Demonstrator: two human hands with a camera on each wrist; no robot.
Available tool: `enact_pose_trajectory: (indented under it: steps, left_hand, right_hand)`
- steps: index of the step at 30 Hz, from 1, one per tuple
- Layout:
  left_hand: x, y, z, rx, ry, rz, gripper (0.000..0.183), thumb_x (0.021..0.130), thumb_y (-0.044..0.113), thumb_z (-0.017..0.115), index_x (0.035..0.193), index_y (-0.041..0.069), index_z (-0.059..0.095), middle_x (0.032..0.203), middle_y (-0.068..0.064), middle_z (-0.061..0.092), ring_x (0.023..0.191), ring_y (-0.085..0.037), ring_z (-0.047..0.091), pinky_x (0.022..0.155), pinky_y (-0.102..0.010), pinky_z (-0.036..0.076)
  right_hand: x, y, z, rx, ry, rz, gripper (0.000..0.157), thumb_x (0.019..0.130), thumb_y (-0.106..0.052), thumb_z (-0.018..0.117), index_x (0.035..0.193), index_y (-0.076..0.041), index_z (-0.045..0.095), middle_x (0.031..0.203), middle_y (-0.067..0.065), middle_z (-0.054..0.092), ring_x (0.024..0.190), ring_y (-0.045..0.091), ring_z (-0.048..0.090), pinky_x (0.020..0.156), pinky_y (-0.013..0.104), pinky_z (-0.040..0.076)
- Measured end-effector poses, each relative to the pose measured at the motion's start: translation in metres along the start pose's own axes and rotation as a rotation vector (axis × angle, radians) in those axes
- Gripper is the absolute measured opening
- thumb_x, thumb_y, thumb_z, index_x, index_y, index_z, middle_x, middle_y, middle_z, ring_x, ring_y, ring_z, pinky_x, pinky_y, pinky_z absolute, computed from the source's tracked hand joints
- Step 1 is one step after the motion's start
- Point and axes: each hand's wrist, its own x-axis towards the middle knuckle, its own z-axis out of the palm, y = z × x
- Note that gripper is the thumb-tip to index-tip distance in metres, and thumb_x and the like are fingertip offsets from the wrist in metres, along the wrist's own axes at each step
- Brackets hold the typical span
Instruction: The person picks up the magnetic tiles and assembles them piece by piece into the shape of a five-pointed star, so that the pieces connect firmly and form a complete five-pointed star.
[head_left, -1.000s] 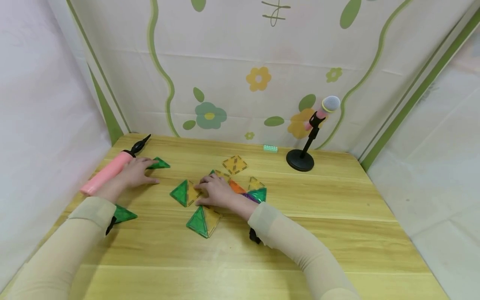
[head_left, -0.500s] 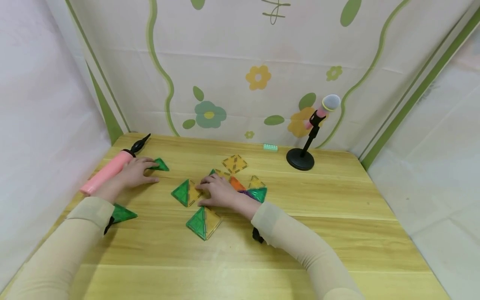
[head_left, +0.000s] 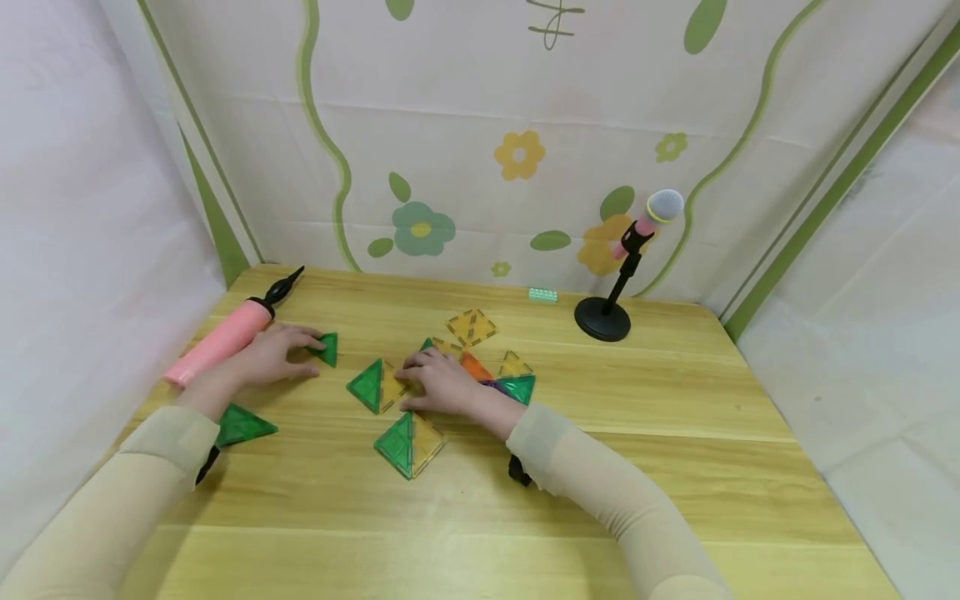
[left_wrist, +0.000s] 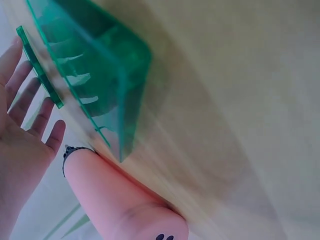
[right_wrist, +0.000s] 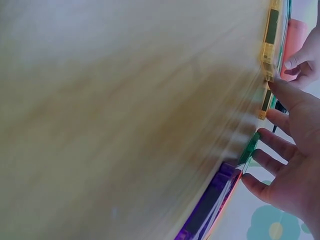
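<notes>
My left hand (head_left: pixel 272 357) reaches over the table's left side, fingertips on a small green triangular magnetic tile (head_left: pixel 328 348). In the left wrist view its fingers are extended along that tile's edge. A larger green triangle tile (head_left: pixel 243 425) lies near the left wrist. My right hand (head_left: pixel 444 383) is spread low among the middle tiles, its fingers loosely bent. Its fingertips are right by a yellow triangle tile (head_left: pixel 392 387) paired with a green triangle tile (head_left: pixel 365 386). Below lies another green triangle tile (head_left: pixel 395 446) beside a yellow one (head_left: pixel 427 442). The right palm partly hides further tiles.
A pink hand pump (head_left: pixel 225 340) lies along the left edge. Yellow tiles (head_left: pixel 472 327) form a diamond farther back, with an orange tile (head_left: pixel 474 367) and teal tile (head_left: pixel 517 388) right of the hand. A microphone on a black stand (head_left: pixel 603 318) and a mint-coloured block (head_left: pixel 543 295) are at the back.
The small green tile under my left fingertips has turned and slid a little toward me, and the left hand has shifted slightly nearer. My right hand is almost still.
</notes>
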Motion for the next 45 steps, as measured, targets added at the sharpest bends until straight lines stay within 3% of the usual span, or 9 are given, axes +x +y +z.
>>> enact_pose_trajectory:
  steps: [6,13,22,32,39,45]
  left_hand:
    - [-0.003,0.003,0.004,-0.009,0.032,0.078,0.038,0.083,0.027,0.073,0.115,0.006,0.067,0.134,-0.02,0.052,0.124,-0.044,0.039,0.1,-0.06,0.028]
    - [-0.008,0.009,0.005,-0.036,0.007,0.076,0.035,0.083,0.026,0.074,0.113,0.009,0.069,0.134,-0.017,0.053,0.124,-0.041,0.04,0.101,-0.059,0.03]
    - [-0.008,0.01,0.006,-0.053,-0.006,0.092,0.031,0.082,0.022,0.074,0.111,0.01,0.07,0.132,-0.012,0.055,0.123,-0.039,0.041,0.1,-0.057,0.032]
    - [-0.007,0.01,0.005,-0.085,0.031,0.15,0.027,0.081,0.018,0.075,0.106,0.01,0.071,0.122,-0.013,0.061,0.115,-0.038,0.05,0.094,-0.057,0.039]
    - [-0.018,0.01,-0.008,-0.102,0.015,0.067,0.042,0.077,0.02,0.079,0.113,0.005,0.065,0.115,-0.011,0.063,0.111,-0.034,0.054,0.093,-0.053,0.042]
    - [-0.034,0.006,-0.022,-0.079,-0.072,0.041,0.058,0.068,0.02,0.084,0.116,-0.002,0.06,0.115,-0.014,0.062,0.107,-0.034,0.055,0.092,-0.051,0.043]
  right_hand:
    - [0.001,0.001,-0.001,0.023,0.006,0.001,0.053,0.088,-0.049,0.06,0.134,-0.023,0.055,0.136,0.0,0.049,0.125,0.02,0.041,0.1,0.043,0.038]
    - [0.01,-0.003,-0.003,-0.027,0.035,-0.029,0.047,0.089,-0.049,0.06,0.129,-0.023,0.06,0.136,-0.001,0.051,0.125,0.019,0.043,0.096,0.04,0.042]
    - [0.03,-0.022,-0.002,-0.021,-0.02,-0.026,0.055,0.09,-0.05,0.058,0.137,-0.023,0.052,0.142,0.001,0.045,0.132,0.022,0.038,0.104,0.042,0.038]
    - [0.051,-0.033,0.0,-0.009,-0.058,-0.04,0.066,0.089,-0.053,0.055,0.145,-0.023,0.038,0.15,-0.002,0.034,0.137,0.02,0.031,0.106,0.042,0.035]
    - [0.057,-0.041,0.004,-0.018,-0.102,-0.093,0.07,0.09,-0.059,0.048,0.149,-0.025,0.03,0.155,-0.003,0.024,0.142,0.02,0.022,0.11,0.044,0.03]
    - [0.058,-0.046,0.008,-0.037,-0.199,-0.093,0.071,0.093,-0.063,0.033,0.152,-0.031,0.012,0.158,-0.011,0.007,0.145,0.018,0.011,0.113,0.046,0.021]
